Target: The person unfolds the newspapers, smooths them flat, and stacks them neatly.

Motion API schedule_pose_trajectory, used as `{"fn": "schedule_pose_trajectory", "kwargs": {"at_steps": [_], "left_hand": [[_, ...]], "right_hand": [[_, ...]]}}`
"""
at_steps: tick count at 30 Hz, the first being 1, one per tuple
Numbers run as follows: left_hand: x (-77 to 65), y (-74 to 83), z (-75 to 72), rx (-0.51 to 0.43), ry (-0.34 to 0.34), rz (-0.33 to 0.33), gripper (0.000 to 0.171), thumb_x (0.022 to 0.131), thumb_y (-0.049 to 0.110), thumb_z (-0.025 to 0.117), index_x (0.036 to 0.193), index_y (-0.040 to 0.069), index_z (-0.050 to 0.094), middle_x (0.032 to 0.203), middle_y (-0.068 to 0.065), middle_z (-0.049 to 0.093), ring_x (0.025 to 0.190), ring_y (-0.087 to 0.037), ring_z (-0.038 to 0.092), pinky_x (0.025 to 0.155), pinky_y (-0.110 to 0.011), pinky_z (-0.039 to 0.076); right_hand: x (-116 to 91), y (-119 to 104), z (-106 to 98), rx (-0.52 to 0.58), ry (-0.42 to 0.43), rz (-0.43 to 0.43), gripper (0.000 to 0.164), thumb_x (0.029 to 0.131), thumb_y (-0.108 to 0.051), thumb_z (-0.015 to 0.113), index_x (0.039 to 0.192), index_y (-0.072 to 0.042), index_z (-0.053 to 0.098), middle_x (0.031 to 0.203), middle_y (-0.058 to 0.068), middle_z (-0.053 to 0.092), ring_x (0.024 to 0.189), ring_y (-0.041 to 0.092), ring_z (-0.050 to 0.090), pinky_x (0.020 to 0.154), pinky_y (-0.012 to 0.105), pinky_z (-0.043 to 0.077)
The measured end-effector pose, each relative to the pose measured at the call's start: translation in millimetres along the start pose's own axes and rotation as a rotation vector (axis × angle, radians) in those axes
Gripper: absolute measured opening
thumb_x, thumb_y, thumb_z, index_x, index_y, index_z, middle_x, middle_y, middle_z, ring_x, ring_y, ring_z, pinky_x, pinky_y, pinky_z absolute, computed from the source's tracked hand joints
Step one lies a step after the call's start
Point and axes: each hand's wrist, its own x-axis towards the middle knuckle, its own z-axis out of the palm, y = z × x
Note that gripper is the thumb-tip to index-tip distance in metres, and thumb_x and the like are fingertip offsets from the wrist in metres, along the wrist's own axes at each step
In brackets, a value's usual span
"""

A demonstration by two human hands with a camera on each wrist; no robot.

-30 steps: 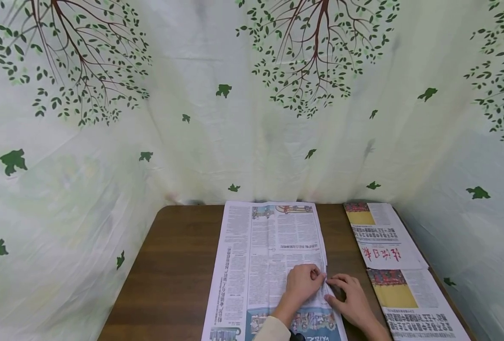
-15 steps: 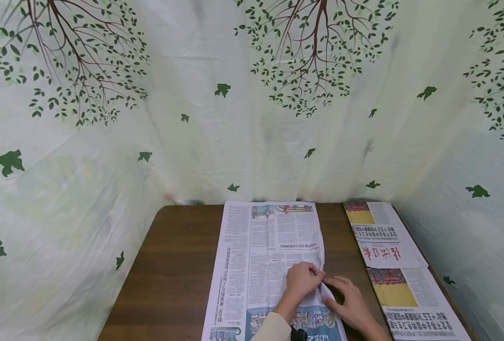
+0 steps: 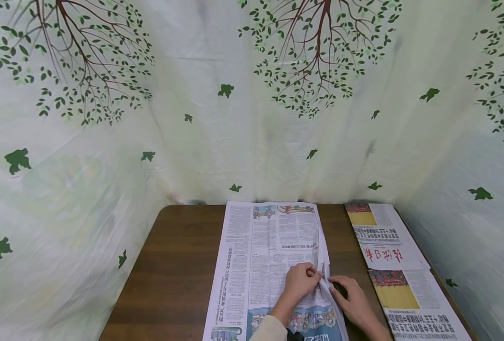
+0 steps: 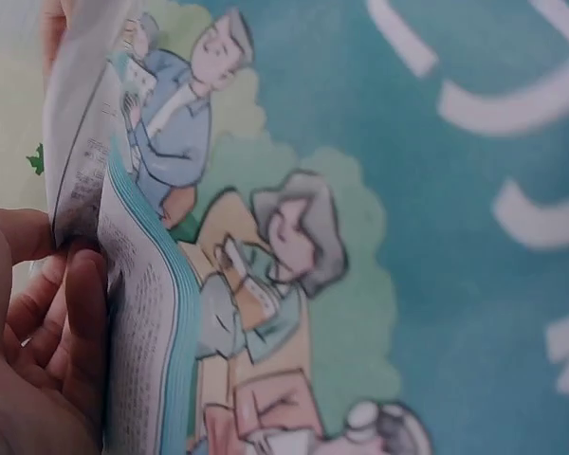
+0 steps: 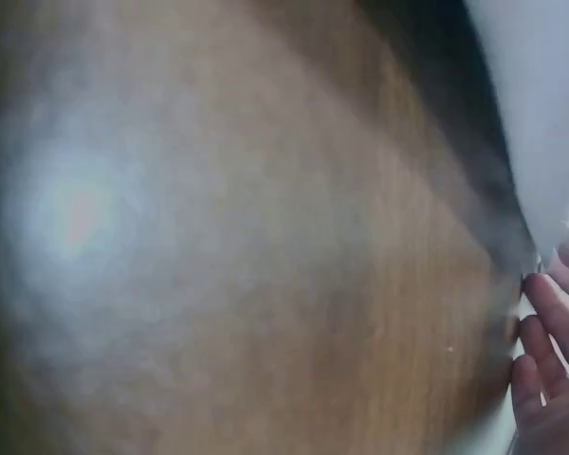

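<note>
A large newspaper (image 3: 262, 265), printed with columns of text and a blue illustrated band, lies spread before me. My left hand (image 3: 298, 283) reaches over it and pinches layers at its right edge, lifting them into a raised fold. In the left wrist view, the thumb and curled fingers (image 4: 81, 294) press the bent paper between them. My right hand (image 3: 354, 303) is at the same edge from the right side, index fingertip and thumb close together on the paper. In the right wrist view, a paper corner comes to a point at those fingertips (image 5: 541, 289).
Two folded newspapers with red and yellow pictures, a far one (image 3: 382, 258) and a near one (image 3: 422, 308), lie along the right side of the brown wooden table (image 3: 166, 274). A pale cloth (image 3: 269, 156) printed with trees and leaves hangs behind and at both sides.
The raised fold at the newspaper's right edge has opened wider, with layers parting. My left hand has shifted slightly left; the right thumb and index fingertip have drawn closer together.
</note>
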Motion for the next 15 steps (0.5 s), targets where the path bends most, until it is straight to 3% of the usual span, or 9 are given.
{"fn": "schedule_pose_trajectory", "kwargs": {"at_steps": [2, 6, 11, 15], "left_hand": [[0.4, -3.2, 0.3, -0.025, -0.014, -0.006, 0.008, 0.088, 0.028, 0.075, 0.087, 0.022, 0.07, 0.067, 0.019, 0.065, 0.063, 0.002, 0.054, 0.063, -0.019, 0.044], [0.4, -7.1, -0.9, -0.1, -0.057, -0.016, 0.02, 0.09, 0.02, 0.073, 0.107, 0.022, 0.063, 0.079, 0.015, 0.073, 0.065, 0.005, 0.059, 0.066, -0.02, 0.047], [-1.0, -5.1, -6.2, -0.133, -0.095, 0.028, 0.024, 0.095, 0.012, 0.066, 0.113, 0.027, 0.071, 0.09, 0.005, 0.071, 0.058, 0.001, 0.056, 0.06, -0.019, 0.045], [-1.7, -3.6, -7.6, -0.086, -0.096, 0.055, 0.027, 0.099, 0.012, 0.059, 0.111, 0.026, 0.08, 0.091, 0.004, 0.067, 0.065, -0.002, 0.053, 0.063, -0.02, 0.044]], "right_hand": [[1, 2, 1, -0.024, -0.018, -0.004, 0.029, 0.09, -0.013, 0.078, 0.119, -0.017, 0.074, 0.122, 0.0, 0.071, 0.113, 0.029, 0.062, 0.094, 0.05, 0.05], [4, 6, 2, -0.11, -0.051, -0.06, 0.038, 0.085, -0.012, 0.082, 0.122, -0.015, 0.074, 0.129, 0.004, 0.068, 0.114, 0.029, 0.062, 0.093, 0.052, 0.051], [7, 7, -1, -0.187, -0.101, -0.146, 0.04, 0.085, -0.019, 0.081, 0.124, -0.015, 0.074, 0.136, 0.008, 0.066, 0.114, 0.029, 0.061, 0.091, 0.054, 0.051], [11, 8, -4, -0.193, -0.154, -0.148, 0.039, 0.087, -0.024, 0.08, 0.125, -0.017, 0.074, 0.137, 0.005, 0.066, 0.113, 0.025, 0.059, 0.092, 0.052, 0.05]]}}
